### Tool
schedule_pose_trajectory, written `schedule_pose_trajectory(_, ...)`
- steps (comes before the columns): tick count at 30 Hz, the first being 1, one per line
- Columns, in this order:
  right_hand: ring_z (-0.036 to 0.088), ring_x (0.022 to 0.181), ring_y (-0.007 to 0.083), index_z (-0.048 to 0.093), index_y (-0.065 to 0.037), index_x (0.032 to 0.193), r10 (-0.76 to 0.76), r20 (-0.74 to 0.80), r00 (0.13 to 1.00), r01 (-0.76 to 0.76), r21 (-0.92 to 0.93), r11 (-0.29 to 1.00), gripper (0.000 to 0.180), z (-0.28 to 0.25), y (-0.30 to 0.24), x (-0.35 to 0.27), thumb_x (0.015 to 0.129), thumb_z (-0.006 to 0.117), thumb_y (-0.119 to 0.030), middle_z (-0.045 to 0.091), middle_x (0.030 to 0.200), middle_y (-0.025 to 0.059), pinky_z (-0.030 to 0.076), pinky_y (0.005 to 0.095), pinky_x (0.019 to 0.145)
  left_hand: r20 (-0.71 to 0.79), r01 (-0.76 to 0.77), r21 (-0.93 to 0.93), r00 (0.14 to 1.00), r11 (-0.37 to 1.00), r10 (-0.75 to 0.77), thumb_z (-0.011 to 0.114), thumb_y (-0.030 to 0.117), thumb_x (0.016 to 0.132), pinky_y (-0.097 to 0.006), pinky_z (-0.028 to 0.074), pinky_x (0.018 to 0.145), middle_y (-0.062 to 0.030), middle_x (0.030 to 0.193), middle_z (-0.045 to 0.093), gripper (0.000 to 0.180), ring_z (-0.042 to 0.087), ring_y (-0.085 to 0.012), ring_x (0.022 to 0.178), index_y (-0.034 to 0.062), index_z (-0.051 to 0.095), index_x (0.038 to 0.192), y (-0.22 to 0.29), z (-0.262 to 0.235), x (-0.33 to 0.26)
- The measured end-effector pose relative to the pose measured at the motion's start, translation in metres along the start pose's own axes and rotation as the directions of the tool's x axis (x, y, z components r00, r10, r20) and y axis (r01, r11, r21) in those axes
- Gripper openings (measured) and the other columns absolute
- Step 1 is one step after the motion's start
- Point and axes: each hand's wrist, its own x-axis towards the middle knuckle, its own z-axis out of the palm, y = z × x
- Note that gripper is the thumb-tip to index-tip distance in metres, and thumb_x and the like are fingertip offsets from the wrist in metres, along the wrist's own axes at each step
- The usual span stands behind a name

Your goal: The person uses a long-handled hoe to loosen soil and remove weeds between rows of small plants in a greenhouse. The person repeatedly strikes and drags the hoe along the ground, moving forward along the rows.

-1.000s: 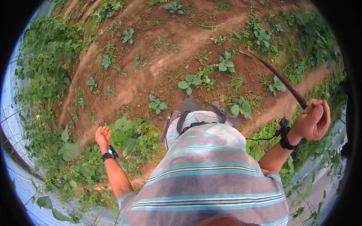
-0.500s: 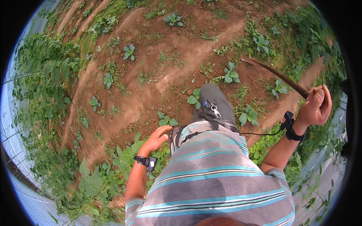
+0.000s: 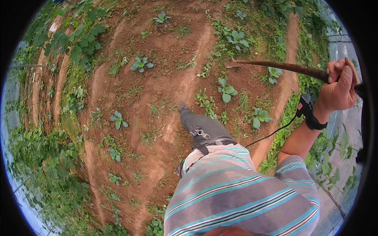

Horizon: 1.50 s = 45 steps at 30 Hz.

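Note:
My right hand is closed around the wooden handle of a hoe at the right. The handle reaches leftward from my fist, almost level across the picture. Its metal head is above or on the brown soil; I cannot tell if it touches. A leafy young cabbage-like plant grows just below the head, and another stands beyond it. Near the handle's middle is a third seedling. A black strap with a small device sits on my right wrist, a cable running from it. My left hand is out of sight.
Young plants such as this one stand in rows on the bare soil, with tufts of weeds between them. Dense vines line the left side. Translucent sheeting rises at the right edge.
My view has turned and moved over the bed. My left hand, open near my hip before, has left the picture. The hoe has swung to nearly level, still in my right hand.

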Motion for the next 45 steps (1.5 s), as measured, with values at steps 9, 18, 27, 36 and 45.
schedule_pose_trajectory(9,0.06,0.067,0.0135,0.072,0.01,0.114,0.081,-0.079,0.994,-0.089,-0.098,0.991,0.02,0.134,0.015,0.009,0.101,0.07,-0.005,0.071,0.089,0.0142,0.049,0.0245,0.061,-0.211,0.018,0.015,0.977,1.0,-0.015,0.067,0.052,0.099,-0.043,0.039,0.12,-0.0137,0.154,0.055,0.072,0.053,-0.0237,0.142,0.0054,0.053,0.152,0.147,-0.242,0.007)
schedule_pose_trajectory(18,0.06,0.074,0.0104,0.068,0.008,0.117,0.269,-0.264,0.926,-0.316,-0.156,0.936,0.021,0.165,-0.037,-0.049,0.103,0.068,-0.008,0.069,0.092,0.0096,0.046,0.0213,0.059,-0.099,0.086,0.241,0.993,0.967,-0.063,0.067,0.05,0.099,-0.043,0.039,0.119,-0.0136,0.152,0.056,0.071,0.054,-0.0236,0.141,0.0051,0.053,0.152,0.218,-0.419,0.047)
schedule_pose_trajectory(27,0.057,0.071,0.0051,0.071,0.0,0.115,0.258,-0.376,0.89,-0.401,-0.375,0.836,0.014,0.214,-0.116,-0.15,0.103,0.07,-0.007,0.067,0.088,0.0004,0.045,0.0213,0.061,0.113,-0.112,0.497,0.992,0.86,0.063,0.068,0.049,0.099,-0.043,0.04,0.119,-0.0134,0.151,0.057,0.071,0.055,-0.0235,0.14,0.0047,0.052,0.152,0.373,-0.549,0.151)
schedule_pose_trajectory(36,0.058,0.07,0.0046,0.071,-0.001,0.115,0.282,-0.508,0.814,-0.507,-0.385,0.771,0.013,0.227,-0.159,-0.213,0.104,0.067,-0.006,0.067,0.088,-0.0009,0.046,0.0218,0.061,0.292,-0.379,0.541,0.922,0.751,0.255,0.068,0.047,0.099,-0.043,0.041,0.118,-0.0132,0.15,0.058,0.07,0.056,-0.0234,0.139,0.0044,0.052,0.153,0.511,-0.523,0.215)
schedule_pose_trajectory(45,0.055,0.067,0.0042,0.07,0.0,0.116,0.251,-0.544,0.801,-0.487,-0.347,0.802,0.014,0.226,-0.167,-0.229,0.104,0.064,-0.005,0.066,0.086,-0.0007,0.043,0.0217,0.058,0.342,-0.272,0.648,0.939,0.712,0.047,0.068,0.046,0.099,-0.042,0.041,0.118,-0.0131,0.149,0.06,0.07,0.057,-0.0233,0.138,0.0041,0.052,0.153,0.462,-0.546,0.206)
